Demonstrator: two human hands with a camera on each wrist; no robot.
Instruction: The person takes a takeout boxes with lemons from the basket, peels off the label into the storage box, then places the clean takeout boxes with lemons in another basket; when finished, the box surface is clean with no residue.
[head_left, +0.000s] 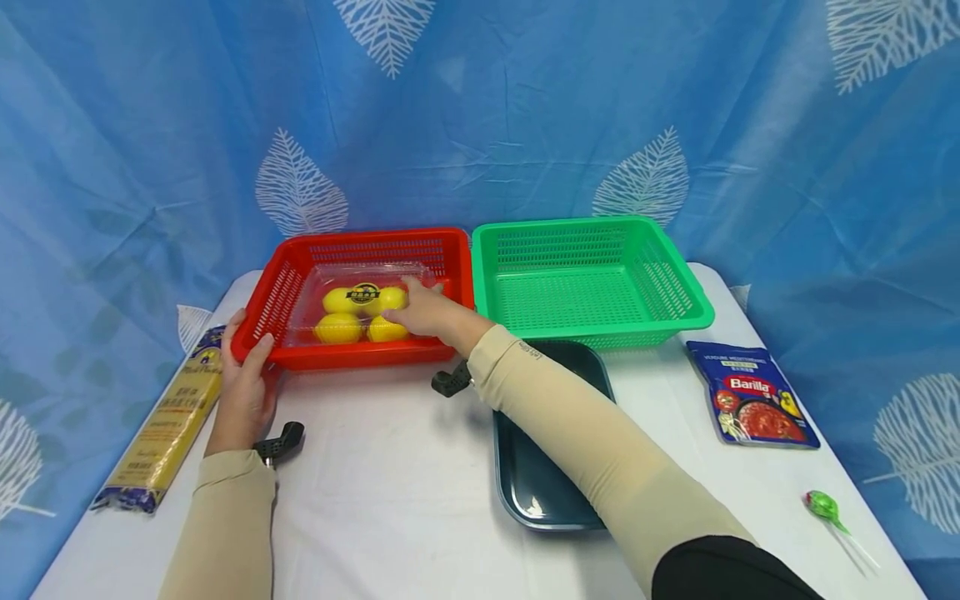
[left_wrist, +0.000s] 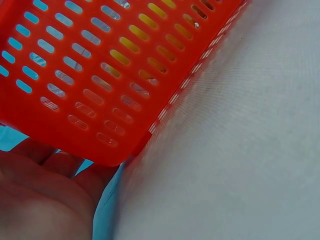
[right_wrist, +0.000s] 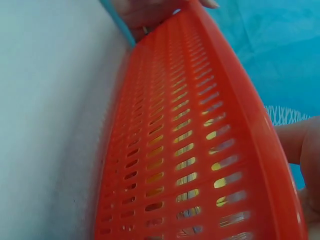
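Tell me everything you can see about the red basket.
The red basket looks like plastic, rectangular and open-topped, with slotted walls and a smooth rim. It sits upright on the white table, beside the green basket, holding a clear box of yellow fruit. The left hand grips its near left corner; the right hand is inside.

We're looking at a staged tabletop set-up, exact room type unclear: blue leaf-print cloth [head_left: 480, 125] is hanging across top of frame, white table [head_left: 375, 500] is filling btm ctr., wrist cam [head_left: 281, 443] is showing lower L.
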